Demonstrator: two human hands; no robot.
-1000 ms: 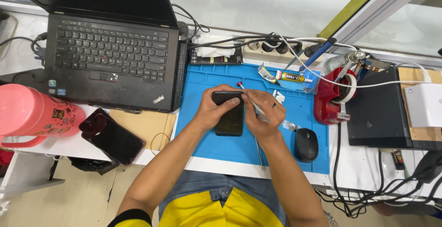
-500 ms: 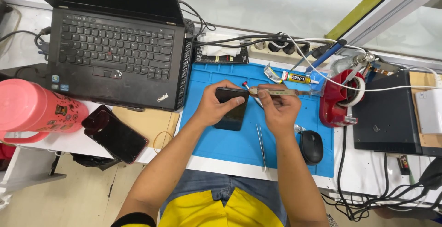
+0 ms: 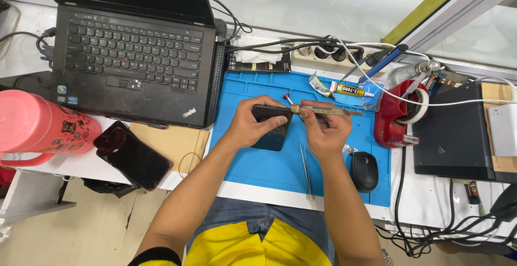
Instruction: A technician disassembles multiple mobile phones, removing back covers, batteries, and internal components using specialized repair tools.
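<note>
Dark phone (image 3: 272, 131) gripped by left hand (image 3: 253, 123), long axis near-vertical. Slim tool (image 3: 323, 111) pinched by right hand (image 3: 326, 131), lying horizontally, tip toward phone's top edge; tip contact obscured.

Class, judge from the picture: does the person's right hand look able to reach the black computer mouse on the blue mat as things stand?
Probably yes, but not freely. The black computer mouse lies uncovered on the blue mat, just beside the right hand. That hand, though, grips a slim metal tool it would first have to put down.

A black laptop (image 3: 134, 61), pink bottle (image 3: 40, 128) and black mouse (image 3: 365, 171) sit nearby.
</note>
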